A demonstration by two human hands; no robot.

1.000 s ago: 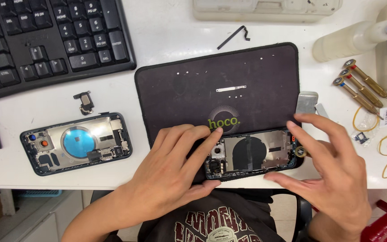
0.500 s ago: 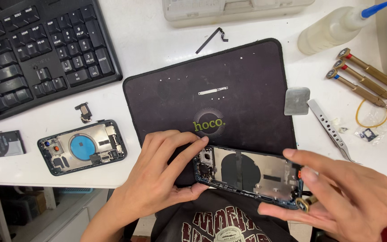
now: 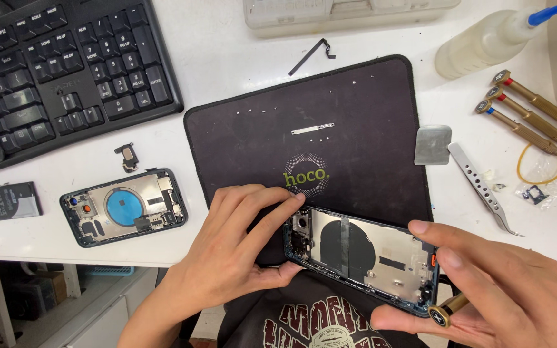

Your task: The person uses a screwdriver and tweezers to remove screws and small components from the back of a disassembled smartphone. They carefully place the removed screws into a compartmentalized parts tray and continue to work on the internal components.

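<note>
An opened phone housing (image 3: 369,254) with a dark blue frame lies tilted over the near edge of the black work mat (image 3: 349,103). My left hand (image 3: 233,251) grips its left end, fingertips near the camera module. My right hand (image 3: 491,290) holds its right end and also keeps a brass-handled screwdriver (image 3: 449,310) tucked in the palm.
A second opened phone housing (image 3: 124,207) lies at the left, with a small camera part (image 3: 127,156) and a battery (image 3: 9,201) nearby. A black keyboard (image 3: 59,71) sits at the far left. Three screwdrivers (image 3: 530,109), tweezers (image 3: 481,187), a metal pry plate (image 3: 433,144) and a squeeze bottle (image 3: 491,42) lie at the right.
The phone housing has been pulled nearer and to the right, off the mat's front edge, and tilted. Both hands moved with it. The screwdriver tip now shows in my right hand.
</note>
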